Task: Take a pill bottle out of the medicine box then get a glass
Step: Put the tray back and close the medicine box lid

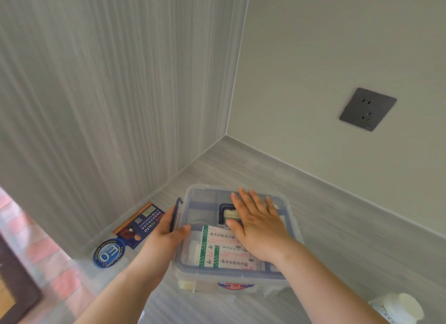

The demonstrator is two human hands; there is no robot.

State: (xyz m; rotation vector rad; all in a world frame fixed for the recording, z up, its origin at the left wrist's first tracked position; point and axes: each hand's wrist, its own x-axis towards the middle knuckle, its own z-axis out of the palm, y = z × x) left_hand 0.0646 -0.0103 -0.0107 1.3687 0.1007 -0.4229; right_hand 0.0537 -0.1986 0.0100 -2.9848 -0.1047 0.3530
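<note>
Grey-grained shelf (313, 203), clear box (287, 210) under hands (255, 224)

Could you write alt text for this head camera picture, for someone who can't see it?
A person's right hand lies flat on the lid of a clear plastic medicine box on a grey counter, while the left hand grips the box's left side by a blue latch. A white pill bottle stands at the lower right, labels lie at the left, and a dark wall socket is above.

The medicine box (193, 273) — clear plastic, lid on, packets visible inside — sits on the grey surface. At its five o'clock stands a white-capped pill bottle (398, 308), upright, apart.
</note>
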